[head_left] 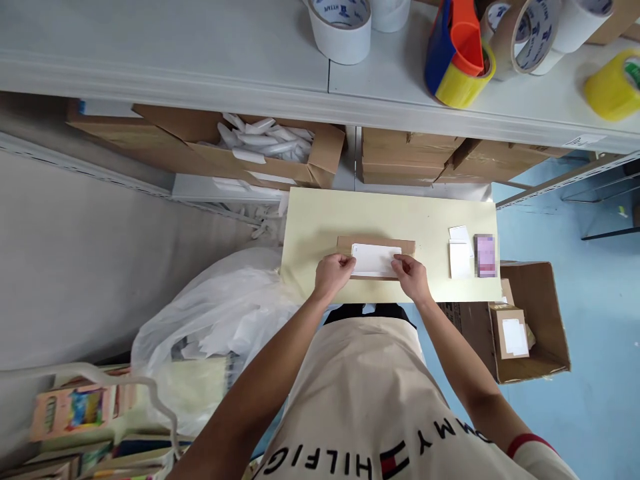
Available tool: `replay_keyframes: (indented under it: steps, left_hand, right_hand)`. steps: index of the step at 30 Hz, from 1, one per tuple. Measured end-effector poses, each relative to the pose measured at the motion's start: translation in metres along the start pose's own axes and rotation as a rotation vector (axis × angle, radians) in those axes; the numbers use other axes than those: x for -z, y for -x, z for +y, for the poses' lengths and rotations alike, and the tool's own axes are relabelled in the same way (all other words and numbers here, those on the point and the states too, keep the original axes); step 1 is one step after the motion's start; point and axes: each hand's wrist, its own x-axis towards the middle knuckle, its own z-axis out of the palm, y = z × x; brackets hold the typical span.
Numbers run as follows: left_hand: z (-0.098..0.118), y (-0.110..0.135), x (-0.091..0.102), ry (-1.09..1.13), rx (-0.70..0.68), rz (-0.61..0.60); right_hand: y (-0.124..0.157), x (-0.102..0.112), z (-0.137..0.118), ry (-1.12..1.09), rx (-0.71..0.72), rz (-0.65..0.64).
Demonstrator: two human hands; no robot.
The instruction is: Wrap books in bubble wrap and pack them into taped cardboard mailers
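Note:
A flat brown cardboard package (345,244) lies on the pale yellow tabletop (320,213). Over it is a white label (376,261), with brown cardboard showing along its top and bottom edges. My left hand (335,274) pinches the label's left edge between thumb and fingers. At the opposite edge, my right hand (412,275) pinches the label's right side in the same way. Whether the label fully touches the cardboard I cannot tell. To the right on the tabletop lie several white slips (461,257) beside a small purple box (485,256).
A shelf (225,47) with tape rolls (343,33) and a tape dispenser (459,53) runs across the far side. Below it stands an open carton (200,157) of white items. A plastic bag (200,300) is at left, and an open carton (543,320) of packages at right.

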Motion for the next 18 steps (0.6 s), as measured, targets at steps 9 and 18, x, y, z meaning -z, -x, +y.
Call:
replay_keyframes:
  steps: [9,18]
  left_hand:
    - [-0.009,0.003,-0.001,-0.272,-0.031,0.036]
    - [0.004,0.001,0.000,-0.490,-0.763,-0.039]
  right_hand:
    - [0.005,0.013,0.000,0.260,-0.010,-0.103]
    - [0.000,0.011,0.002,0.657,0.573,-0.071]
